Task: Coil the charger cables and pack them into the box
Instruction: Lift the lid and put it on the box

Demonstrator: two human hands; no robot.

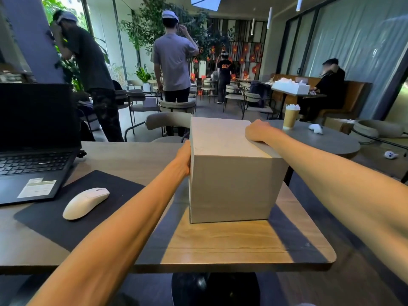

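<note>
Seemingly left hand [184, 155] and right hand [257, 133] are steadying the closed beige cardboard box [229, 173]; fingers' state hidden; cables unseen, progress unclear.

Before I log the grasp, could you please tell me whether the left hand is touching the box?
Touching. The head view shows the left hand pressed against the left side of the box, with no gap between them.

Daylight from window [47, 5] upper left; sunlit patch and hard shadows on table [220, 246]; wide-angle bend at edges; background slightly soft.
</note>
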